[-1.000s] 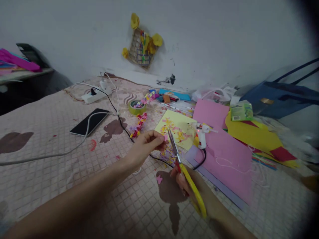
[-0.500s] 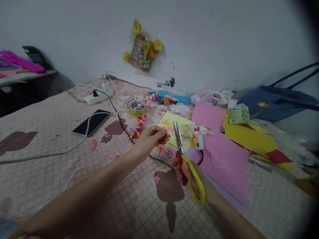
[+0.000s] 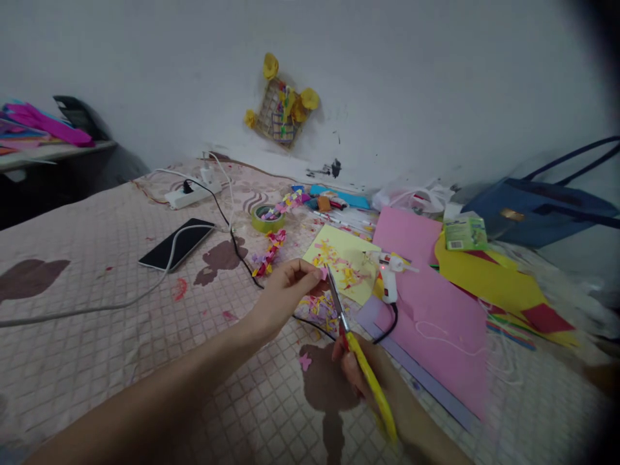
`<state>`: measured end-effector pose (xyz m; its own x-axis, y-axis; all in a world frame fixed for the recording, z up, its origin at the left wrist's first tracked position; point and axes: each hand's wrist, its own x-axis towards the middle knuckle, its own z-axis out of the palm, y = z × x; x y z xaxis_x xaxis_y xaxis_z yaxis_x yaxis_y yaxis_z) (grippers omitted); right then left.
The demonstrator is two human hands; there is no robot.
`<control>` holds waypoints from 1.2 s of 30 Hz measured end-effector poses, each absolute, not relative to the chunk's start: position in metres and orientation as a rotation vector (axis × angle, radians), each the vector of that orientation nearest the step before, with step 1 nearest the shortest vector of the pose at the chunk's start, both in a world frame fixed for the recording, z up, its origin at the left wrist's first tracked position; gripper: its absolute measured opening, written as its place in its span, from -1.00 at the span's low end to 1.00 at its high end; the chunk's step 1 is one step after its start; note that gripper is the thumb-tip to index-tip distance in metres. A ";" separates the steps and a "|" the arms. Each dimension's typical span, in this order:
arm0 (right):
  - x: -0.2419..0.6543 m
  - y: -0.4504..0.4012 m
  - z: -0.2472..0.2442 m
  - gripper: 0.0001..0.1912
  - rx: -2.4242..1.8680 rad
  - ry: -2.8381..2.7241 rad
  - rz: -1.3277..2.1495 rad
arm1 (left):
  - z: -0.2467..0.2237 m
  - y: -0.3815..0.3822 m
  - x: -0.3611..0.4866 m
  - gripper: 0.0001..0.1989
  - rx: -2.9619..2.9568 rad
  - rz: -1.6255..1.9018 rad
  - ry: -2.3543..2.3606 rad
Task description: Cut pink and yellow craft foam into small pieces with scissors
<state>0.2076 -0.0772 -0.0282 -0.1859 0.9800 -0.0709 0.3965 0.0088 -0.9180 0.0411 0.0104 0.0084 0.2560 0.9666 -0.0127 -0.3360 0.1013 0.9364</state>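
Between thumb and fingers, my left hand (image 3: 295, 284) pinches a small piece of pink paper (image 3: 323, 274). My right hand (image 3: 361, 365) grips scissors (image 3: 365, 371) with yellow and red handles, their blades pointing up and away from me. The blade tips are at the pink paper; whether they touch it I cannot tell. Beneath the hands lies a pale yellow sheet (image 3: 358, 248) strewn with small paper bits. A heap of paper scraps (image 3: 322, 310) is just below my left hand. One pink cut-out (image 3: 305, 361) rests on the patterned cloth nearer to me.
A white glue gun (image 3: 389, 278) with a lit red light lies right of the scissors, its black cord trailing. Pink sheets (image 3: 436, 310) spread further right. A phone (image 3: 177, 244), a power strip (image 3: 191, 194) and a tape roll (image 3: 268, 219) are on the left and at the back.
The scissors have turned and come closer to my left hand, so their tips now meet the pink paper in view. Their blades look more closed. The whole view has shifted slightly.
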 end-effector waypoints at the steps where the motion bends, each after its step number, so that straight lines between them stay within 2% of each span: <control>1: 0.206 -0.078 -0.028 -0.61 -1.435 -1.637 1.176 | 0.008 0.010 0.041 -0.83 1.024 1.131 0.803; 10: 0.203 -0.076 -0.026 -0.72 -1.480 -1.589 1.190 | 0.007 0.009 0.040 -0.83 1.085 1.127 0.822; 36: 0.208 -0.075 -0.031 -0.64 -1.526 -1.751 1.096 | 0.007 0.006 0.043 -0.87 1.025 1.157 0.826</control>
<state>0.2082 -0.0747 -0.0313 -0.1903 0.9770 -0.0963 0.5135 0.0155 -0.8579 0.0432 0.0064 0.0069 0.2234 0.9747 -0.0077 -0.3236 0.0816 0.9427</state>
